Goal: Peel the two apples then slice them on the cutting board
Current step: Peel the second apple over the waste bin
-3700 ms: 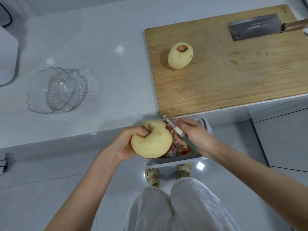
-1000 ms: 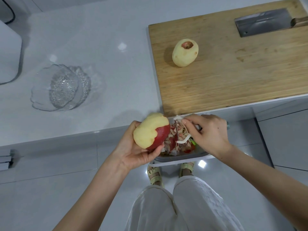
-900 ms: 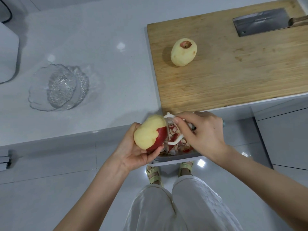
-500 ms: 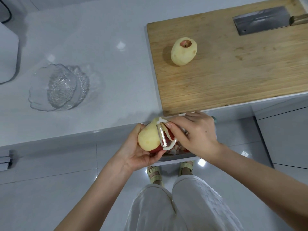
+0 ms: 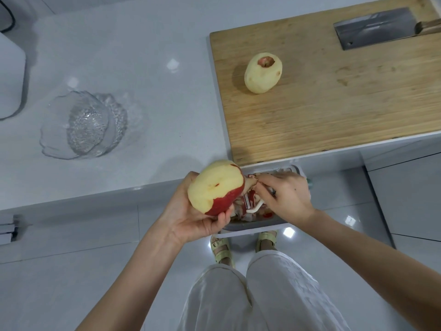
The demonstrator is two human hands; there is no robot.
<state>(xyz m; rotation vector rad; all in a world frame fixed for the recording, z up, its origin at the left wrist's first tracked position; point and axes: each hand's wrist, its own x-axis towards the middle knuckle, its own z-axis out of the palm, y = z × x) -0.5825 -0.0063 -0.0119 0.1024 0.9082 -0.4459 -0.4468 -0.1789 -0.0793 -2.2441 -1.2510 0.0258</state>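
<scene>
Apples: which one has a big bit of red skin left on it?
The half-peeled apple in the left hand: red skin covers its lower edge. The other apple, on the cutting board, is pale all over, bar its stem hollow.

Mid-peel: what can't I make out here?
Head view only:
White peeler: handle hidden inside the right hand.
Half-peeled red apple: underside hidden by the left hand.
Steel cleaver: wooden handle cut off by the right edge.
Grey scrap bin: contents mostly covered by both hands.

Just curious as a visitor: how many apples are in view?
2. One peeled apple sits on the cutting board; one partly peeled apple is gripped by the left hand. No others show.
</scene>
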